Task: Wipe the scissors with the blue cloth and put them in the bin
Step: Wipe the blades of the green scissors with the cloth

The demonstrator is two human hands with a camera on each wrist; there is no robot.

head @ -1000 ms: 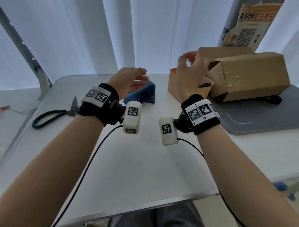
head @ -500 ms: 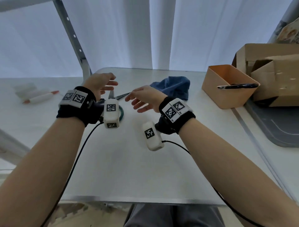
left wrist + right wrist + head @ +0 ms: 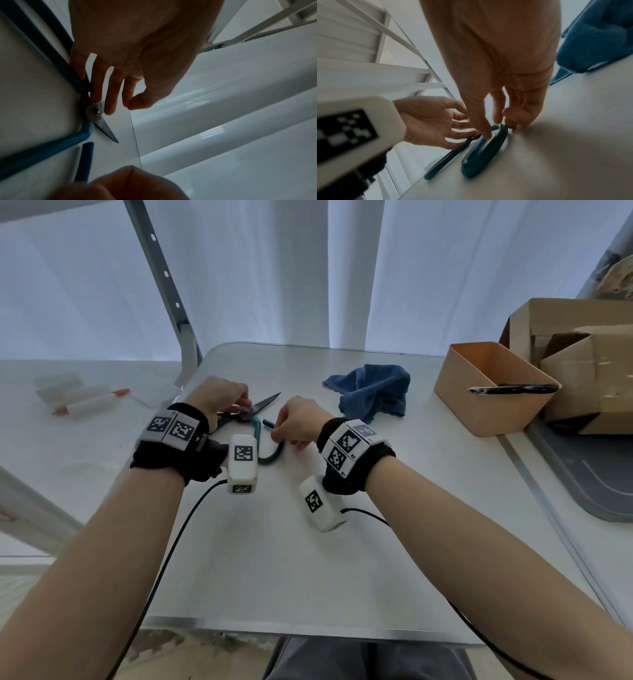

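Materials on the bench

The scissors have dull grey metal blades and teal handles with a smooth, rubbery-looking coat. The cloth is blue, fuzzy terry. The bin looks like matt tan plastic. The bench top is smooth, pale and faintly glossy. The boxes are plain brown cardboard.
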